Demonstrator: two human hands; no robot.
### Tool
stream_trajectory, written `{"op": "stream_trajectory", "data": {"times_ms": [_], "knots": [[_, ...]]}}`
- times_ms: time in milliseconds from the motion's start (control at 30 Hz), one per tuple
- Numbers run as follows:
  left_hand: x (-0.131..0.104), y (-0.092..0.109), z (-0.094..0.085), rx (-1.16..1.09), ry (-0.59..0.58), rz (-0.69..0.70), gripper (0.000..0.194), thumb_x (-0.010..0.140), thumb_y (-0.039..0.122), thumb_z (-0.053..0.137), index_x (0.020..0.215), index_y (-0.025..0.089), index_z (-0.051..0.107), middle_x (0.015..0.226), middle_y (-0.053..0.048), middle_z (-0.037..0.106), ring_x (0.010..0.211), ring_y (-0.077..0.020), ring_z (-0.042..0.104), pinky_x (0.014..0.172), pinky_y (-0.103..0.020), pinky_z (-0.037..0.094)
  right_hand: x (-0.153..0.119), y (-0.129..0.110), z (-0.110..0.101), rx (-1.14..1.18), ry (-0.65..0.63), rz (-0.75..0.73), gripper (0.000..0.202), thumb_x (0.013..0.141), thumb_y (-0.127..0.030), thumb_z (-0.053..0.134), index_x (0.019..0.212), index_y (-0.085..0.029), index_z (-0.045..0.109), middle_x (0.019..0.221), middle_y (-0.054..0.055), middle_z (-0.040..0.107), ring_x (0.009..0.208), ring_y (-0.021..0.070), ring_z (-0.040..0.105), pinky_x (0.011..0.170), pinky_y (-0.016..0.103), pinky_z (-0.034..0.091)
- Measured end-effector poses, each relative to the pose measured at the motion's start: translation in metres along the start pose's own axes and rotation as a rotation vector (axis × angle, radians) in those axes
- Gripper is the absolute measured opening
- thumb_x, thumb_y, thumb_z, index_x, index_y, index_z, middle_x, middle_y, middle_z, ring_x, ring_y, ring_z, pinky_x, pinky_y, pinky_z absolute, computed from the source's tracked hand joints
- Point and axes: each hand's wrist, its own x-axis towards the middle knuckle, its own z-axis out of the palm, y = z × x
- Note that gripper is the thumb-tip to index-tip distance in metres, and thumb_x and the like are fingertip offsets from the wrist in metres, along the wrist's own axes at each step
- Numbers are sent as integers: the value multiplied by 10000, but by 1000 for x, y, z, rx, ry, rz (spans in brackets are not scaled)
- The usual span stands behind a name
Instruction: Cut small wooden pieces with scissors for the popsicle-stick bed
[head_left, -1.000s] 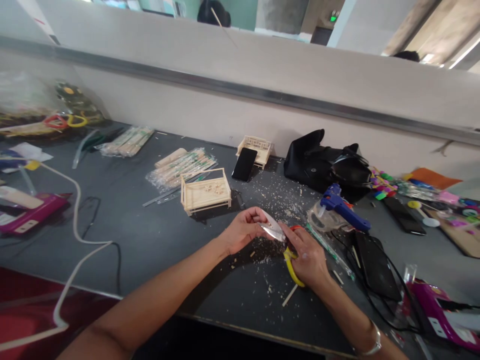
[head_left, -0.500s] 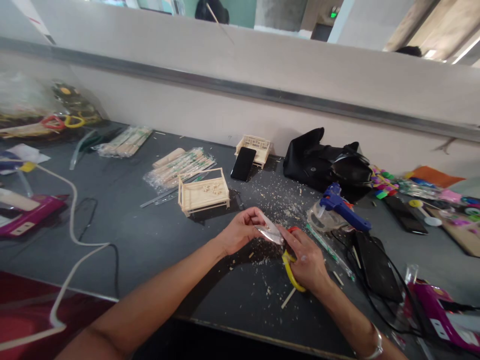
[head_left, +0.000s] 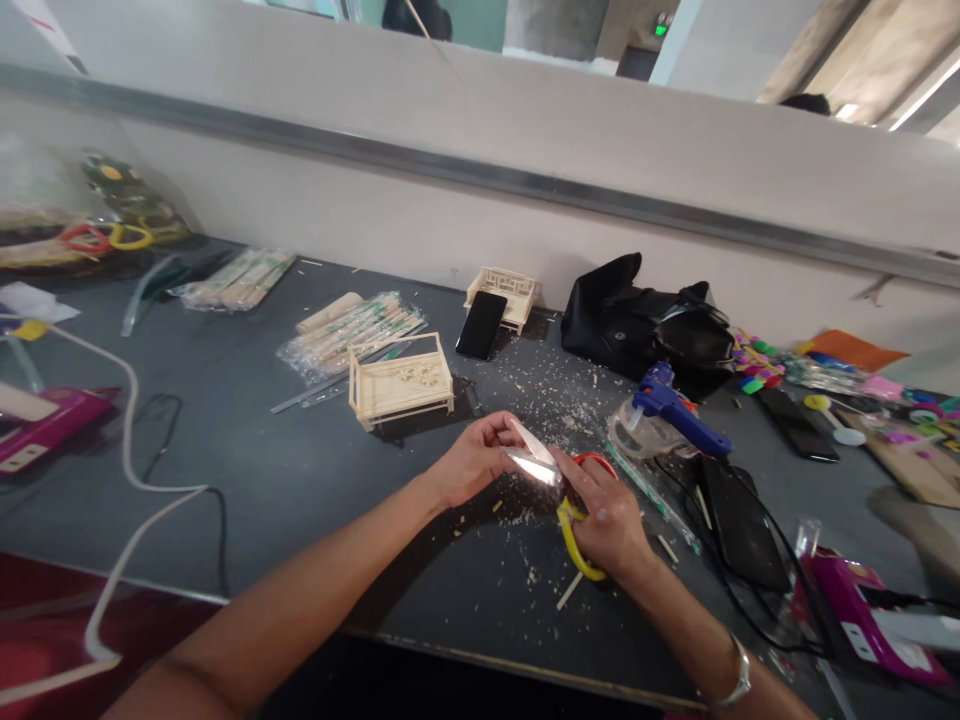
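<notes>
My right hand (head_left: 609, 515) is wrapped round the red and yellow handles of a pair of scissors (head_left: 571, 545). The bright metal blades (head_left: 534, 462) are spread and point left toward my left hand (head_left: 478, 462). Fingers and thumb of my left hand are pressed together near the blade tips; what they pinch is too small to make out. Pale wood chips (head_left: 559, 400) lie scattered under and behind both hands. To the left of them stands a small wooden-stick frame (head_left: 401, 388) with little pieces on its deck.
A phone (head_left: 481, 325) leans on a small wooden bench (head_left: 514, 292) at the back. Packs of sticks (head_left: 352, 340) lie left. A black bag (head_left: 645, 320), blue glue gun (head_left: 679, 412), dark phone (head_left: 742, 525) with cables and purple device (head_left: 870, 615) are on the right.
The view has shifted slightly, moving the table things a little left. The scissors' handles look wider apart, with more of the red loop showing. My left hand keeps its pinch.
</notes>
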Motion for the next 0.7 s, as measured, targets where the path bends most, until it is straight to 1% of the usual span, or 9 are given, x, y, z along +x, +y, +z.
{"op": "stream_trajectory", "data": {"times_ms": [167, 333, 400, 467, 567, 633, 700], "knots": [[0, -1, -5, -8, -15, -31, 378, 536, 182, 927, 778, 139, 641, 694, 4, 704, 637, -133, 669, 610, -224, 545, -1, 0, 1, -54, -5, 17, 566, 733, -82, 500, 1264, -211, 649, 743, 29, 633, 623, 156, 586, 540, 227, 487], [-1, 2, 1, -24, -39, -56, 381, 561, 206, 923, 780, 136, 619, 690, -9, 713, 606, -133, 673, 596, -227, 553, -4, 0, 1, -24, -8, 19, 568, 720, -79, 482, 1249, -205, 649, 714, 17, 653, 572, 145, 593, 503, 218, 478], [-1, 3, 4, -36, -56, -57, 366, 580, 193, 914, 789, 137, 619, 708, -6, 714, 609, -127, 674, 614, -233, 563, -3, 0, 1, 33, 32, 41, 540, 742, -80, 478, 1240, -201, 646, 736, 20, 672, 592, 148, 618, 524, 224, 501], [-1, 3, 5, -43, -65, -50, 322, 617, 180, 893, 791, 140, 625, 719, 1, 709, 628, -126, 678, 662, -256, 577, -1, 3, 2, 96, 107, 92, 477, 782, -96, 478, 1218, -194, 647, 770, 27, 694, 621, 152, 643, 557, 233, 529], [0, 3, 4, -29, -45, -5, 255, 657, 160, 862, 805, 144, 655, 721, 3, 705, 667, -125, 679, 727, -274, 579, 2, 9, 3, 128, 217, 161, 382, 824, -138, 507, 1171, -180, 659, 754, 26, 703, 615, 156, 649, 557, 238, 539], [1, 3, 2, -26, -19, 21, 235, 664, 142, 848, 828, 144, 680, 733, -4, 713, 689, -120, 670, 734, -264, 574, 3, 13, 4, 123, 238, 183, 344, 835, -164, 522, 1144, -176, 672, 730, 23, 704, 601, 158, 644, 549, 244, 539], [2, 2, 0, -32, -3, 17, 232, 663, 129, 842, 843, 145, 696, 744, -8, 718, 700, -118, 666, 735, -261, 574, 3, 15, 5, 123, 230, 205, 321, 852, -192, 518, 1129, -177, 680, 745, 29, 717, 613, 162, 652, 565, 254, 548]]}}
